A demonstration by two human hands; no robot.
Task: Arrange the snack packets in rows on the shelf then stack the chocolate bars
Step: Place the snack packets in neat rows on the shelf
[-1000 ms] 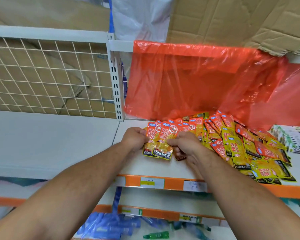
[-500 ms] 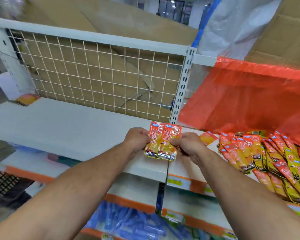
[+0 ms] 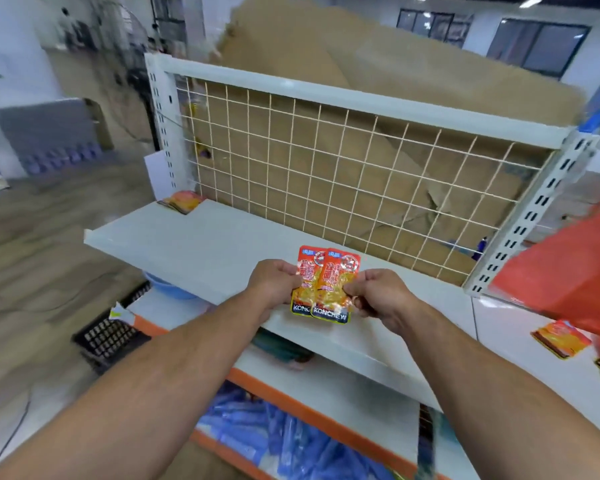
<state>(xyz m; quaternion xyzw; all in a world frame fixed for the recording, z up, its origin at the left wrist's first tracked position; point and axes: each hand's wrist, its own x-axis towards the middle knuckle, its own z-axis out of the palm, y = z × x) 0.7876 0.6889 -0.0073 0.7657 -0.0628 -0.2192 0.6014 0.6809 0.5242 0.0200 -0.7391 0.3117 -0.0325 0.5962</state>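
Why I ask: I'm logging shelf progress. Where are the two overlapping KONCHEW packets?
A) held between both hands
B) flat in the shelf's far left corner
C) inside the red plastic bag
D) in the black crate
A: the left hand and the right hand each pinch one side of the KONCHEW packets, by the front edge of the white shelf.

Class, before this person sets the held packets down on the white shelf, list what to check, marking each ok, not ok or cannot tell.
1. Left hand and right hand both grip the packets: ok.
2. Printed fronts face the camera, upright: ok.
3. Count held: two show, more behind: cannot tell.
4. Shelf surface beside the packets bare: ok.
5. Edges flush: not ok, one packet overlaps the other, offset.
6. Corner packet as row start: blurred, cannot tell.
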